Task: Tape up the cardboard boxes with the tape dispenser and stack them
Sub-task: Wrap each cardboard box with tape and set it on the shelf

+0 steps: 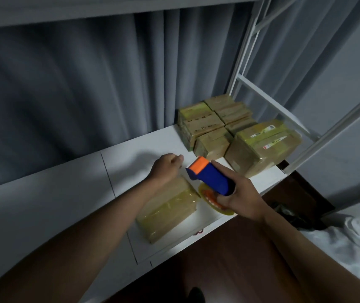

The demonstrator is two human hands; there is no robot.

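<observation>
Bare white table (69, 193) lay open to the left of the left hand (166, 166). Just beyond the right hand (238, 193), stacked taped boxes (229, 132) blocked the far corner. White frame bars (270, 106) closed off the side right of them. Curtain (87, 84) walled the back.

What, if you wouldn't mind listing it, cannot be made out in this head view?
- Left hand: fingers curl away; any contents hidden.
- Tape roll: mostly hidden under the right hand and tape dispenser.
- Labels on stacked boxes: too small and blurred to read.
</observation>
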